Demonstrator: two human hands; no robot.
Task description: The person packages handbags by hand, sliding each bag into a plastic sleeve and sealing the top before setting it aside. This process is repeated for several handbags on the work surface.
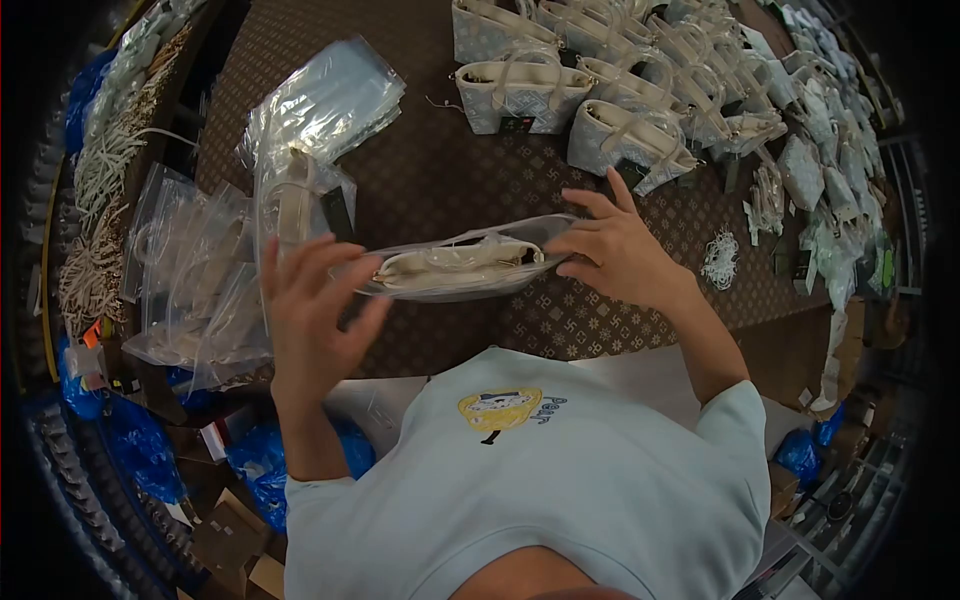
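A cream handbag (455, 263) stands upright inside a clear plastic bag (500, 287), its mouth facing up toward me. My right hand (615, 250) grips the plastic at the right end, with some of its fingers stretched up and away. At the other end, my left hand (325, 310) has its fingers spread, slightly blurred, right beside the plastic's edge. Just beyond the left hand lies another bagged handbag (290, 205) with a dark tag.
Flat clear plastic bags (340, 95) are stacked at the back left. Wrapped handbags (195, 270) pile up at the left. Rows of patterned handbags (525, 95) fill the back right of the brown patterned table (420, 130). A white string bundle (720, 258) lies right of my hand.
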